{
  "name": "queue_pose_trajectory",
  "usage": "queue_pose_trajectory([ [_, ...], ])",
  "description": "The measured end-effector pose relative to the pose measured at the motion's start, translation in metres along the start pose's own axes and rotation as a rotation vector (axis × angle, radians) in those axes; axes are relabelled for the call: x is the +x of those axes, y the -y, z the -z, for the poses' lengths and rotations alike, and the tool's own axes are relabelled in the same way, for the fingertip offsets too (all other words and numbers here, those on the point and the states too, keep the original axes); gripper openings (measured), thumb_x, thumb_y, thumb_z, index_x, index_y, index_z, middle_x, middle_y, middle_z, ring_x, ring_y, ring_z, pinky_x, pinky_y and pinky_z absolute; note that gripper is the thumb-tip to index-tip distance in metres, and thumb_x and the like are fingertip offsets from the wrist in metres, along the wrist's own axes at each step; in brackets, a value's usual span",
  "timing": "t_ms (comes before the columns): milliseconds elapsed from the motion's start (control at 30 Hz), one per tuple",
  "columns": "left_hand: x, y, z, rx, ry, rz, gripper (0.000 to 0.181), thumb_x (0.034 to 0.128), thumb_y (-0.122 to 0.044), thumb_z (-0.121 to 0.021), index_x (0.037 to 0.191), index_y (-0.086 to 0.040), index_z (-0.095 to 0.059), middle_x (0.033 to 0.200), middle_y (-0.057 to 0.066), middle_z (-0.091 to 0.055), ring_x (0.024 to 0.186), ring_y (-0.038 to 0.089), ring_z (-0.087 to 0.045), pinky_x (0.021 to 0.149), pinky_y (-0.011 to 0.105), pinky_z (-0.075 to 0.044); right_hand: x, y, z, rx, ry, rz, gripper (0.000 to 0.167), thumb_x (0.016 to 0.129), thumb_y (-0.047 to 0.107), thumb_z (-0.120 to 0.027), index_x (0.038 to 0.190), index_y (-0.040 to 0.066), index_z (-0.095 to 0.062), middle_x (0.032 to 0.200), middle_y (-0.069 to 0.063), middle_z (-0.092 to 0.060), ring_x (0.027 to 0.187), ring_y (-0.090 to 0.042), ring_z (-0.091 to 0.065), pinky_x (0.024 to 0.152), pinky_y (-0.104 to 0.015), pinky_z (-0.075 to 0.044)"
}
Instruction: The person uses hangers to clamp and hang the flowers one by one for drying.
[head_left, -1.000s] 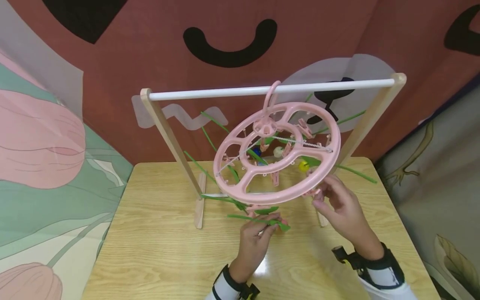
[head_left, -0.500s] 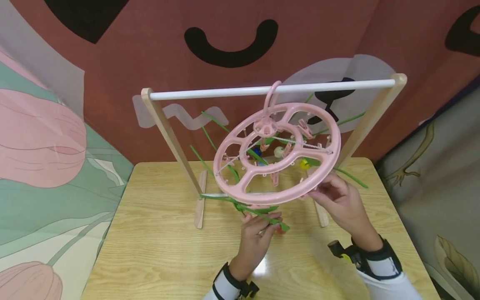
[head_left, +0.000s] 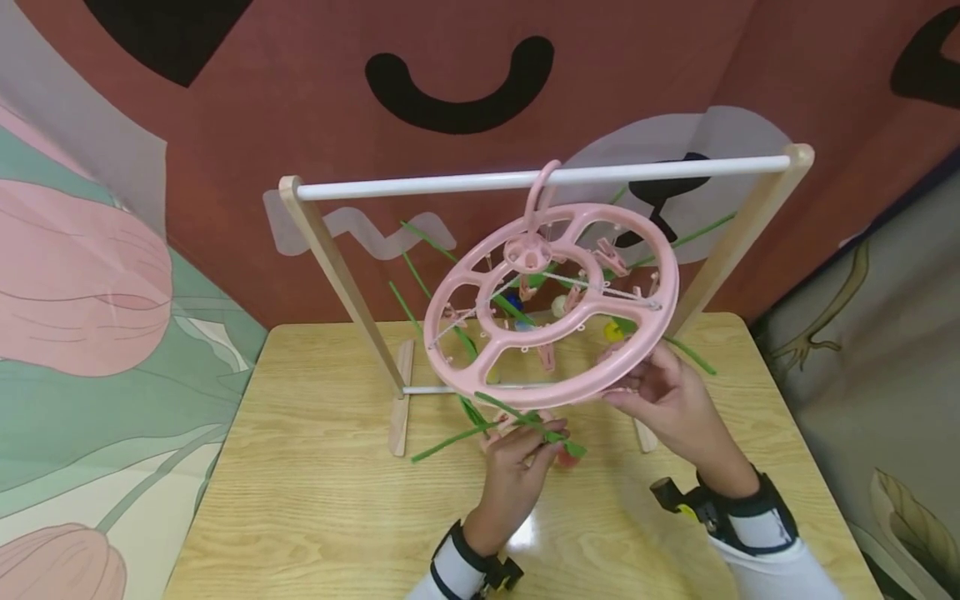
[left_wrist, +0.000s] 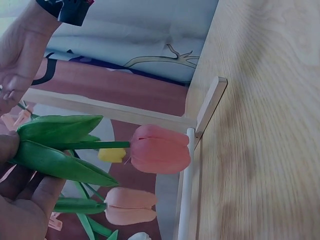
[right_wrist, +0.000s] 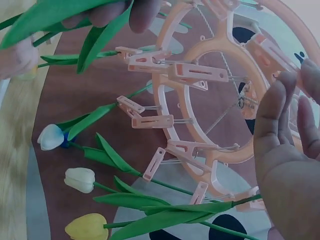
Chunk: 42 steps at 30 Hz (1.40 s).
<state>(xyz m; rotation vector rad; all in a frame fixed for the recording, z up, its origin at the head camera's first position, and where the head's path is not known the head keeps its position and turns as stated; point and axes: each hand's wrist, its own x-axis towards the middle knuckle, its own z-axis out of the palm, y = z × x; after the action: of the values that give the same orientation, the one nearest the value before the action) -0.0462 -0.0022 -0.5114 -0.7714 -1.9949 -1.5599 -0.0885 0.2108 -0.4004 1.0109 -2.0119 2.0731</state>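
My left hand (head_left: 513, 475) pinches an artificial pink tulip (left_wrist: 160, 150) by its green leaves and stem, below the front of a round pink clip hanger (head_left: 525, 396). In the left wrist view the bloom points away from the fingers, beside a peach tulip (left_wrist: 131, 206). My right hand (head_left: 678, 408) is at the hanger's right front rim. Its thumb and fingers pinch a pink clothespin (right_wrist: 270, 52) there, as the right wrist view shows. Hanging among other clothespins are a yellow tulip (right_wrist: 86, 227), a white tulip (right_wrist: 80, 180) and a pale blue tulip (right_wrist: 51, 137).
The hanger hooks over the white top bar (head_left: 412, 183) of a wooden rack, whose right post (head_left: 731, 242) stands behind my right hand. The rack's feet rest on a wood-grain table (head_left: 315, 500). A printed curtain (head_left: 465, 250) hangs behind it.
My right hand has shifted left and in under the hanger's rim. The stem of the tulip in my left hand has swung, and the left hand has stayed nearly in place.
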Motion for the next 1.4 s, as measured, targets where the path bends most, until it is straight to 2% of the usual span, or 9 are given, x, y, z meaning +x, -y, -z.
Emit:
queue_pose_trajectory([
  [167,-0.003,0.001,-0.003,-0.048,0.001,0.042,0.021,0.0906,0.005,-0.072,0.112,0.004,-0.073,0.109,0.017,-0.077,0.097,0.026,-0.076,0.082,0.023,-0.064,0.0,-0.002,-0.002,0.003,0.044,-0.035,0.055,0.09,-0.016,-0.067,0.139,0.004,-0.052,0.128,0.003,-0.06,0.109,-0.007,-0.067,0.089,-0.02,-0.06],
  [367,-0.002,0.002,-0.005,-0.05,-0.007,0.083,0.016,0.0924,0.002,-0.071,0.108,0.002,-0.075,0.11,0.016,-0.077,0.098,0.025,-0.076,0.079,0.021,-0.063,-0.002,-0.005,-0.01,-0.085,0.002,-0.006,0.054,0.083,-0.021,-0.072,0.132,-0.003,-0.057,0.118,0.0,-0.066,0.098,-0.01,-0.068,0.085,-0.02,-0.06],
  [567,-0.002,0.007,-0.007,-0.06,-0.017,0.112,0.02,0.0908,0.005,-0.072,0.11,0.002,-0.074,0.106,0.018,-0.077,0.095,0.027,-0.077,0.078,0.02,-0.063,-0.007,-0.008,-0.016,-0.19,-0.063,-0.043,0.051,0.08,-0.021,-0.075,0.125,-0.001,-0.064,0.109,0.005,-0.065,0.085,-0.011,-0.056,0.074,-0.017,-0.055],
  [800,-0.005,0.015,-0.009,-0.068,-0.027,0.145,0.018,0.0887,0.009,-0.073,0.107,0.004,-0.074,0.102,0.019,-0.077,0.087,0.029,-0.077,0.074,0.02,-0.064,-0.007,-0.015,-0.022,-0.12,-0.044,-0.064,0.048,0.081,-0.022,-0.073,0.125,-0.006,-0.063,0.123,0.003,-0.066,0.106,-0.008,-0.064,0.094,-0.017,-0.056],
  [967,-0.005,0.015,-0.008,-0.043,-0.017,0.161,0.013,0.0918,0.004,-0.072,0.104,0.001,-0.075,0.094,0.014,-0.076,0.074,0.018,-0.071,0.063,0.015,-0.06,-0.008,-0.02,-0.025,-0.096,-0.017,-0.041,0.054,0.081,-0.023,-0.072,0.129,-0.001,-0.063,0.133,0.002,-0.059,0.12,-0.008,-0.061,0.103,-0.018,-0.053],
  [1067,-0.006,0.016,-0.006,-0.067,-0.007,0.203,0.01,0.094,0.001,-0.072,0.103,-0.001,-0.076,0.089,0.012,-0.075,0.069,0.014,-0.067,0.059,0.015,-0.059,-0.008,-0.022,-0.027,-0.09,-0.004,-0.026,0.057,0.08,-0.024,-0.072,0.131,-0.001,-0.062,0.136,0.0,-0.055,0.124,-0.009,-0.058,0.107,-0.019,-0.051],
  [1233,-0.006,0.017,-0.005,-0.188,0.01,0.301,0.013,0.0963,-0.003,-0.07,0.108,0.0,-0.075,0.099,0.016,-0.076,0.081,0.025,-0.074,0.071,0.023,-0.065,-0.008,-0.023,-0.03,-0.084,-0.014,-0.023,0.059,0.078,-0.025,-0.072,0.132,-0.002,-0.063,0.14,-0.002,-0.051,0.127,-0.01,-0.056,0.108,-0.02,-0.051],
  [1300,-0.005,0.016,-0.005,-0.224,0.016,0.325,0.015,0.0966,-0.002,-0.069,0.111,0.001,-0.075,0.105,0.017,-0.076,0.087,0.03,-0.075,0.077,0.028,-0.065,-0.008,-0.024,-0.031,-0.081,-0.018,-0.031,0.06,0.077,-0.026,-0.072,0.131,-0.001,-0.064,0.142,-0.001,-0.05,0.127,-0.009,-0.056,0.108,-0.02,-0.051],
  [1400,-0.003,0.016,-0.005,-0.228,0.017,0.333,0.016,0.0965,-0.002,-0.069,0.112,0.001,-0.075,0.106,0.017,-0.076,0.086,0.03,-0.075,0.077,0.029,-0.065,-0.009,-0.025,-0.032,-0.095,-0.028,-0.037,0.061,0.076,-0.027,-0.072,0.13,0.0,-0.065,0.139,0.001,-0.053,0.126,-0.008,-0.058,0.107,-0.02,-0.051],
])
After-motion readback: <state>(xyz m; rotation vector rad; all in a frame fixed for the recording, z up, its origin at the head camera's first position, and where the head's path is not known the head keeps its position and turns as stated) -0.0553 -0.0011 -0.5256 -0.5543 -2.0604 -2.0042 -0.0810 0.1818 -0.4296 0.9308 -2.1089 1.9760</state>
